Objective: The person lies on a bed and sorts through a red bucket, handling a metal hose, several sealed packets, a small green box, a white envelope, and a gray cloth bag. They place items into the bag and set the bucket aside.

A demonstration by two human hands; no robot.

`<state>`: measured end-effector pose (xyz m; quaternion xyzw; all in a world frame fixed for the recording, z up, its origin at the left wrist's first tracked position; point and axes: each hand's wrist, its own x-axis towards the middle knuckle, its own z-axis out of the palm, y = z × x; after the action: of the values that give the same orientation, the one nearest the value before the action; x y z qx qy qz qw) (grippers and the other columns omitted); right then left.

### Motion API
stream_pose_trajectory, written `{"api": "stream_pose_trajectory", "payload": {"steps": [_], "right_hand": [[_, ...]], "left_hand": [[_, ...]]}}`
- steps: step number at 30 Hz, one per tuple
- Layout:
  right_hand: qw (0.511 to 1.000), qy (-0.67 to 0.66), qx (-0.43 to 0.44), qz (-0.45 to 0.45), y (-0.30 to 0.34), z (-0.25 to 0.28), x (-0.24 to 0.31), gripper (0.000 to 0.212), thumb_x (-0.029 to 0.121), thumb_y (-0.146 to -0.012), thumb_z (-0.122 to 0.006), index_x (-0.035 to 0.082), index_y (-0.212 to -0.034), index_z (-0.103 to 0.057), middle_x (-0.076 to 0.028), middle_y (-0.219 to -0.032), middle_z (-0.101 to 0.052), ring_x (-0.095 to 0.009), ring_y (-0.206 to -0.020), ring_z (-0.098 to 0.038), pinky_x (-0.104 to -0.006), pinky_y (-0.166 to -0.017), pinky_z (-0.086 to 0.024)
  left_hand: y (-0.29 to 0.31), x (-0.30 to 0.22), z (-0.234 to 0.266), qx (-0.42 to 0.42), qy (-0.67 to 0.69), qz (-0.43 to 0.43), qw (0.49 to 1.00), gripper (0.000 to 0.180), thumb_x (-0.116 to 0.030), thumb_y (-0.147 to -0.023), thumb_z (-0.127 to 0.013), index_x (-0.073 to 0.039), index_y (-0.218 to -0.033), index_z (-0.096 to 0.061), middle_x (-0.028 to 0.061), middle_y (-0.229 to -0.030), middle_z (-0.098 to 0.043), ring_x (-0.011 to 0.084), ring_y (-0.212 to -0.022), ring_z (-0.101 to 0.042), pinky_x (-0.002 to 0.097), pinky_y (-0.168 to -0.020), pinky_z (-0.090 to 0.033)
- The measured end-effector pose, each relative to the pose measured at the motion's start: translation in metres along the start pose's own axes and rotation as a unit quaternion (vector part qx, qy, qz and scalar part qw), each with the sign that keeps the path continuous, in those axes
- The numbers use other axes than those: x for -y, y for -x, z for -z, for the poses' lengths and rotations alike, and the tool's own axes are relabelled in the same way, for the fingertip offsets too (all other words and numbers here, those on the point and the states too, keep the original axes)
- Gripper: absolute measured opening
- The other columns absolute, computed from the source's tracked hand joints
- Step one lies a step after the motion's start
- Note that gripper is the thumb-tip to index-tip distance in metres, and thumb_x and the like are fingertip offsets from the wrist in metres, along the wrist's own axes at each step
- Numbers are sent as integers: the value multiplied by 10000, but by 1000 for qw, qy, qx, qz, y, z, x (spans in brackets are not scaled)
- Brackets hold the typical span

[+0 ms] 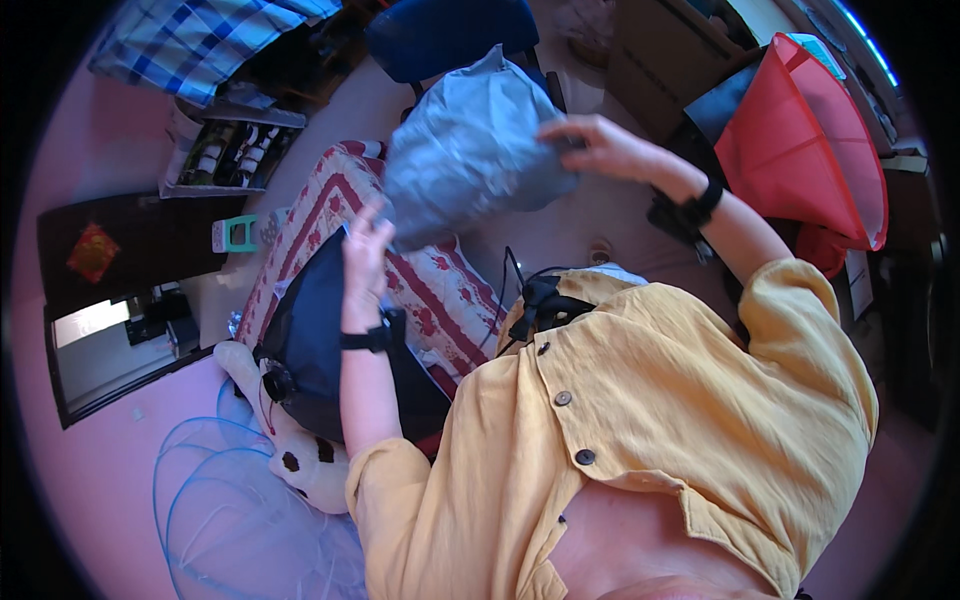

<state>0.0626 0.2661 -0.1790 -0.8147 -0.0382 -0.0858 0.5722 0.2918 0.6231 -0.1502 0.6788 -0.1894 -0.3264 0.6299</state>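
A large grey plastic bag (475, 150), crumpled and bulging, is held up in front of me between my hands. My right hand (605, 148) grips its right edge, with thumb and fingers closed on the plastic. At the bag's lower left corner, the fingers of my left hand (368, 250) are bent around the edge, slightly blurred. What the bag contains is hidden. Both wrists wear black straps. Below the bag lies a red and white patterned cloth (440, 290), and a dark blue bag-like thing (325, 330) rests beside my left forearm.
A blue chair (450, 40) stands beyond the bag. To the right are a red fabric hamper (810, 150) and a cardboard box (670, 65). A spotted plush toy (310, 470) and a blue-rimmed mesh (230, 510) lie at lower left, near a green and white stool (240, 233).
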Motion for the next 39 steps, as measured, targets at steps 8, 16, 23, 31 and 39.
{"api": "stream_pose_trajectory", "payload": {"steps": [8, 16, 23, 31, 39], "right_hand": [[926, -65, 208, -308, 120, -54, -23, 438, 113, -874, -662, 18, -1294, -585, -180, -1253, -597, -307, -1125, -593, -336, -1031, -444], [922, 190, 196, -274, 103, -63, -15, 366, 100, -806, -676, 58, -1169, -661, -166, -1113, -674, -333, -1029, -641, -396, -880, -526], [988, 120, -87, -42, -8, 5, -4, 207, 111, -851, -701, 43, -1034, -633, -99, -888, -586, -228, -839, -598, -314, -766, -502], [985, 134, -94, 63, -74, 34, 46, 317, 193, -966, -613, 152, -1269, -534, -130, -1168, -569, -292, -1072, -567, -362, -956, -497], [989, 66, -32, 126, -107, 13, 100, 453, 92, -881, -664, 79, -1308, -514, -164, -1184, -596, -329, -1048, -615, -373, -899, -531]], "left_hand": [[112, 143, -38, 114, -29, 414, 903, 405, -66, -933, -557, -18, -1335, -543, 46, -1111, -651, 117, -901, -638, 249, -765, -532], [106, 124, -40, 254, -211, 273, 904, 529, -189, -789, -689, -9, -1273, -576, 103, -1074, -667, 176, -983, -630, 314, -854, -498], [19, 38, -23, 56, -194, 4, 979, 209, -29, -856, -648, -18, -1063, -678, 16, -953, -679, 93, -846, -612, 260, -790, -499], [-14, -42, 6, -65, -216, -85, 970, 194, -29, -857, -673, 23, -1044, -669, 36, -1035, -612, 132, -966, -583, 266, -864, -453], [-19, -97, 37, -43, -414, 21, 909, 449, -67, -807, -704, 0, -1243, -619, 119, -1288, -587, 240, -1166, -575, 350, -1007, -446]]}}
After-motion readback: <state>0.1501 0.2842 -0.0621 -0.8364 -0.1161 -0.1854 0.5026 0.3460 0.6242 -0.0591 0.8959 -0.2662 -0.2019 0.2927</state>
